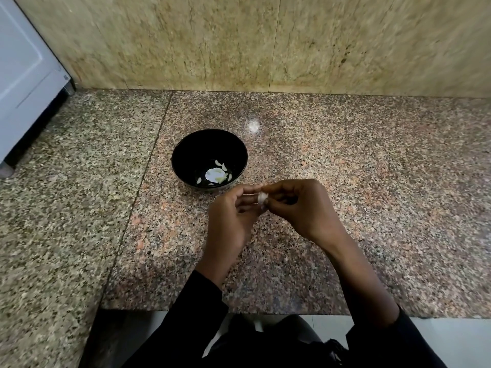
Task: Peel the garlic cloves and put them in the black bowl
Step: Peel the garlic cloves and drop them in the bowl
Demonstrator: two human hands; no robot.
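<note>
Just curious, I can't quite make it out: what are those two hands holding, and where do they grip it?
A small white garlic clove, pinched between the fingertips of the left hand and the right hand, one from each side.

Over the speckled granite table (345,168), the left hand (231,216) and right hand (300,205) meet, both pinching a small white garlic clove (261,199). Just beyond them stands the black bowl (196,144), holding several peeled cloves (216,174). A tan stone wall (239,41) rises at the far edge.
</note>
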